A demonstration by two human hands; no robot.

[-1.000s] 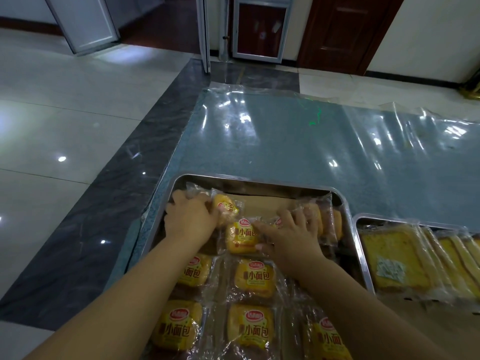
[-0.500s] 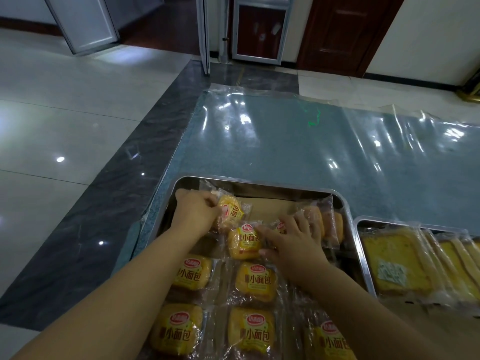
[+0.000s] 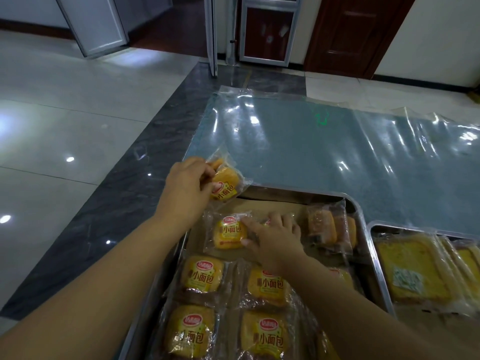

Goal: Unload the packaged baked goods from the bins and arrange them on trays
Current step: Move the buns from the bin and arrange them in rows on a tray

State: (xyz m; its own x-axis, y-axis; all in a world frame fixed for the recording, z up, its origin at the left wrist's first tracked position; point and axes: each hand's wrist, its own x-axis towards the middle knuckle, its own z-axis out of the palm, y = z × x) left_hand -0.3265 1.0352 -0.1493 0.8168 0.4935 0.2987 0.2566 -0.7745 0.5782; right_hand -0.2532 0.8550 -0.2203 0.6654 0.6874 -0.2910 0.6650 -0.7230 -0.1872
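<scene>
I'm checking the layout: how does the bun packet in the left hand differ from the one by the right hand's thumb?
The held packet is up in the air and tilted over the far left corner of the tray, gripped by the left hand. The flat packet lies level inside the tray, the right hand only touching its edge. Both are clear-wrapped yellow buns with the same label.

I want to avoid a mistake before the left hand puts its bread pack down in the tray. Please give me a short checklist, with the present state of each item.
1. Left hand grip on the bread pack: ok, fingers pinch it.
2. Free room in the back row of the tray: ok, bare brown paper shows.
3. Right hand out of the way: ok, it rests on the back-row pack.
4. Held pack's label faces up: ok.
5. Its wrapper is whole: cannot tell.
</scene>
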